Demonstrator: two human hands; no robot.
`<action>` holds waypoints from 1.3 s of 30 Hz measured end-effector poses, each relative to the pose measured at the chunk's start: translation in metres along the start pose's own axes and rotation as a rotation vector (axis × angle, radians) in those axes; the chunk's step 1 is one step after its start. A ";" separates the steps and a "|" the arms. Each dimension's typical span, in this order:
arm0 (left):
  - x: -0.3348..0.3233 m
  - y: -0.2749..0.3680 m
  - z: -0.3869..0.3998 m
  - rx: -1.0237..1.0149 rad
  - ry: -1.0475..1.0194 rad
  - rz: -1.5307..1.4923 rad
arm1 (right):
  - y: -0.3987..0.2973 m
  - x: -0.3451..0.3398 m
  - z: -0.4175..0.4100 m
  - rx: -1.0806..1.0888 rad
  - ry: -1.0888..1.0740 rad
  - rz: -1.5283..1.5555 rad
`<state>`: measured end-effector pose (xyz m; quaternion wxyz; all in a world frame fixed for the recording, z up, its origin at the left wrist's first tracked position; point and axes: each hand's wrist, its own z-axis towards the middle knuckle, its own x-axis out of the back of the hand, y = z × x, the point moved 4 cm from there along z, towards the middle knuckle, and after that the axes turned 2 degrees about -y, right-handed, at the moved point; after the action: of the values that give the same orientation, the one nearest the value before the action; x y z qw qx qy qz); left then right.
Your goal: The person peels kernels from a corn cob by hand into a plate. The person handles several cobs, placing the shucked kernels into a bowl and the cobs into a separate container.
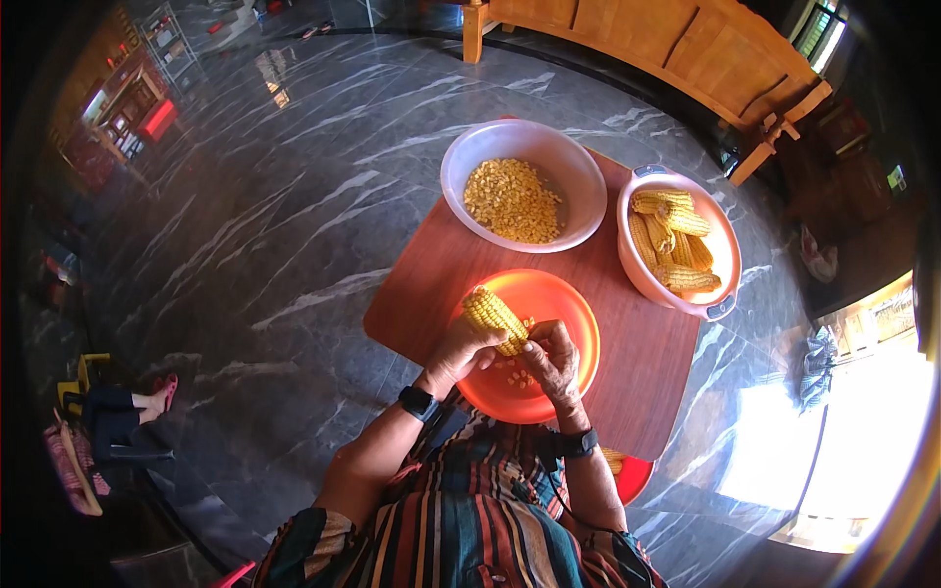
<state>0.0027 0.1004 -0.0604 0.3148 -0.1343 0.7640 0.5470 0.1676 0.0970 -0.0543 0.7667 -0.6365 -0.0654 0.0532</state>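
My left hand (pixel 463 349) grips a dried corn cob (pixel 494 316), its kernels yellow and mostly still in rows. At the cob's lower end the thumb and fingers of my right hand (pixel 555 364) press against the kernels. Both hands are above an orange plastic basin (pixel 584 334), where some loose corn kernels (pixel 519 378) lie on the bottom. Beyond it stands a pale, whitish basin (pixel 577 169) holding a heap of shelled kernels (pixel 511 200). To the right, a pink basin with handles (pixel 724 250) contains several whole cobs (pixel 680 228).
The basins rest on a reddish-brown wooden table (pixel 632 375). Below its near right edge, a red container (pixel 636 478) with corn is partly hidden. A wooden bench (pixel 632 37) stands at the far side on the dark marbled floor (pixel 294 220). Another person's legs (pixel 143 408) show at left.
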 end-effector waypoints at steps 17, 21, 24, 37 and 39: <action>0.008 -0.001 0.002 -0.003 0.032 0.055 | -0.004 -0.001 0.001 -0.170 -0.103 0.156; -0.001 -0.001 0.004 0.012 -0.030 0.016 | -0.004 0.004 0.001 -0.039 -0.036 0.093; -0.002 0.000 0.002 -0.017 -0.019 0.025 | 0.000 0.003 0.001 0.004 0.011 0.041; 0.000 0.000 0.000 0.022 -0.028 0.066 | -0.005 -0.002 0.000 -0.147 -0.018 0.057; 0.000 0.001 0.000 0.021 -0.031 0.079 | -0.011 -0.004 0.001 -0.115 -0.033 0.114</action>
<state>0.0020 0.1005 -0.0592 0.3061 -0.0920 0.7693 0.5532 0.1638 0.0958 -0.0437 0.7235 -0.6811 -0.0445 0.1034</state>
